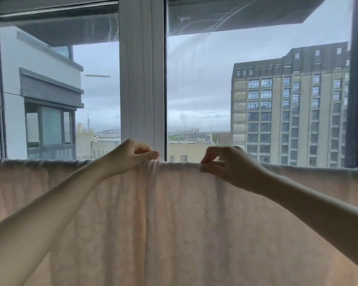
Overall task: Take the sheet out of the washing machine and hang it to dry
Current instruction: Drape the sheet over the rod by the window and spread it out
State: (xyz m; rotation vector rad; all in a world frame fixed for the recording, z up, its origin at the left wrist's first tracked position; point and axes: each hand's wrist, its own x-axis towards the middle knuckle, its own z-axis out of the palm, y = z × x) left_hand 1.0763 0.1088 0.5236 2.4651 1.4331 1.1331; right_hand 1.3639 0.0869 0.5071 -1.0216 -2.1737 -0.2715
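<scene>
The sheet (174, 213) hangs draped over a hidden line or rail before the window (142, 79). Left hand (130, 155) pinches a bunched fold at the top edge; right hand (225, 164) pinches the edge nearby. Risk: uneven pulling likely drags the sheet off its support. No readable writing or brands

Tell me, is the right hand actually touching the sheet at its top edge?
Touching. The head view shows the right hand pinching the top fold of the sheet between thumb and fingertips, with no gap visible.
</scene>
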